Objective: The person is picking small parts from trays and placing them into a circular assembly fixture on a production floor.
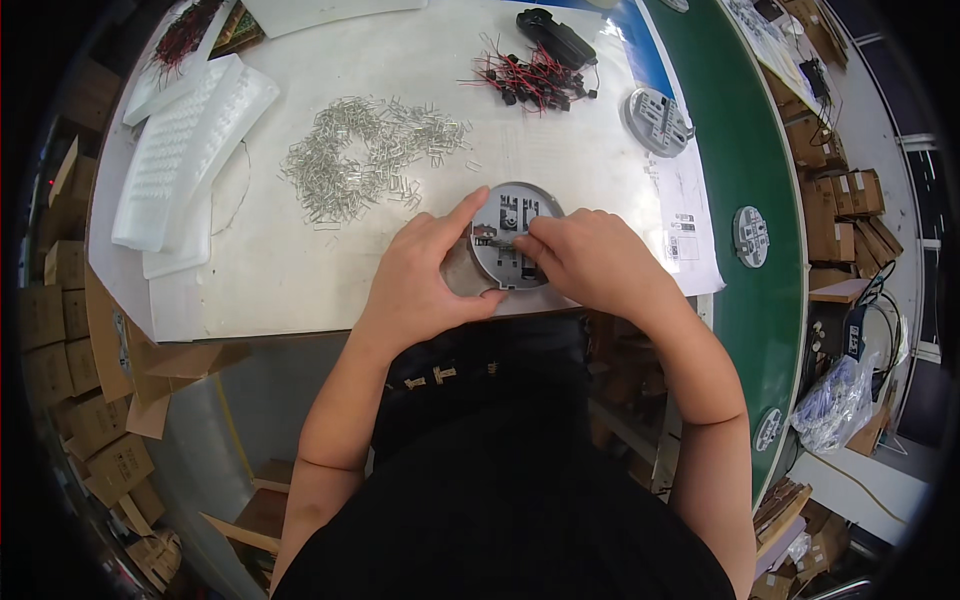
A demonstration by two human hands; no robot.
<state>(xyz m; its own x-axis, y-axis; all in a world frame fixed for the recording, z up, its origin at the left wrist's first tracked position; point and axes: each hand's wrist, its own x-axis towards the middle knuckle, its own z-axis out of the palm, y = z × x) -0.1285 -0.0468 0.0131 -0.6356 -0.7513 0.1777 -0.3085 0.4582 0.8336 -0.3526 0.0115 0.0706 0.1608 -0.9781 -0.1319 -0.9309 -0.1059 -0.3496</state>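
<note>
A round grey plastic housing point(507, 205) with several slots and dark parts inside lies near the front edge of the table. My left hand point(425, 270) grips it from the left, index finger along the far rim and thumb at the near rim. Over its right side, my right hand point(590, 255) presses pinched fingertips into the middle of the housing. Whatever sits between those fingertips is too small and hidden to name. Beyond my left hand spreads a loose pile of small U-shaped metal clips point(350, 160).
Black parts with red wires point(530, 80) lie at the back beside a black tool point(557, 38). White plastic trays point(190, 160) are stacked at the left. Similar round housings point(657, 122) rest on the right, some on a green conveyor belt point(745, 330). Cardboard boxes point(105, 435) stand at the far left.
</note>
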